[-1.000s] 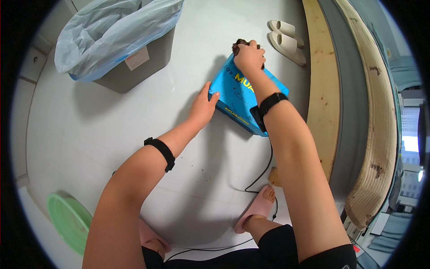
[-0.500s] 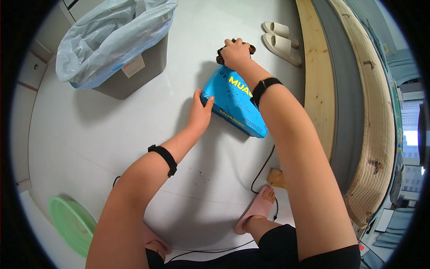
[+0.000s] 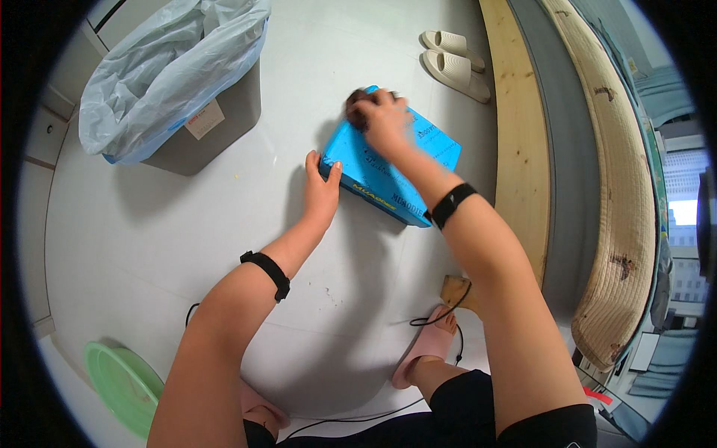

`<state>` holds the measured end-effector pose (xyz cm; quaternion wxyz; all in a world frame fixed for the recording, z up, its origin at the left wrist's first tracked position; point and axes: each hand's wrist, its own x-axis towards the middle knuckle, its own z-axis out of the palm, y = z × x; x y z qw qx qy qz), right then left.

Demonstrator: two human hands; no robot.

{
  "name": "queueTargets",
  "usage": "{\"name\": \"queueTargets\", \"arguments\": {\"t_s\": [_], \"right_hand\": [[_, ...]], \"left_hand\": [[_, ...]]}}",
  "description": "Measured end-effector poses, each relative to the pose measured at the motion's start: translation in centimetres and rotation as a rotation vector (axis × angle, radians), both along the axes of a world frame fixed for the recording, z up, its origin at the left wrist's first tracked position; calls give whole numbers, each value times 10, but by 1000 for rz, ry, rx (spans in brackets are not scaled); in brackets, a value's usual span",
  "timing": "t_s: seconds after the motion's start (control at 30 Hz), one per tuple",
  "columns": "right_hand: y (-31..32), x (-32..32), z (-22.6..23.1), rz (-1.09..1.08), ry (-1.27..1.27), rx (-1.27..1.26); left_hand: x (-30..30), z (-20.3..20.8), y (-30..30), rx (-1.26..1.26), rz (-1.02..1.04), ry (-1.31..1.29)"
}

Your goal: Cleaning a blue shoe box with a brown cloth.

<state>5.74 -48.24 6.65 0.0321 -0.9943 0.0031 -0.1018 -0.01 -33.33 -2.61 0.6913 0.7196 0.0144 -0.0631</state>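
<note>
A bright blue shoebox (image 3: 367, 169) with dark and yellow print rests on the floor, its lid down. My left hand (image 3: 322, 193) grips its near-left corner, thumb on one side and fingers on the other. Over the far-left part of the lid, my right hand (image 3: 385, 125) is closed on a crumpled dark-brown cloth (image 3: 358, 109) pressed against the box. Motion blurs the right hand and the cloth a little, and the hand covers part of the lid.
A grey bin (image 3: 222, 133) lined with a plastic bag stands at the far left. Beige slippers (image 3: 457, 75) lie beside a wooden bed frame (image 3: 517, 112) on the right. A green basin (image 3: 123, 381) sits at the near left. A black cable (image 3: 429, 322) runs near my feet.
My right hand has brought the brown cloth from beyond the box's far end back onto its lid, nearer and leftward. The left hand keeps hold of the corner.
</note>
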Motion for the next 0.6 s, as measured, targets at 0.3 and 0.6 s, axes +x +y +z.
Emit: {"name": "queueTargets", "arguments": {"t_s": [0.3, 0.6], "right_hand": [[-82, -37, 10, -640, 247, -57], [2, 10, -5, -410, 19, 48]], "left_hand": [[1, 17, 11, 116, -96, 81], [9, -15, 12, 142, -86, 87]]}}
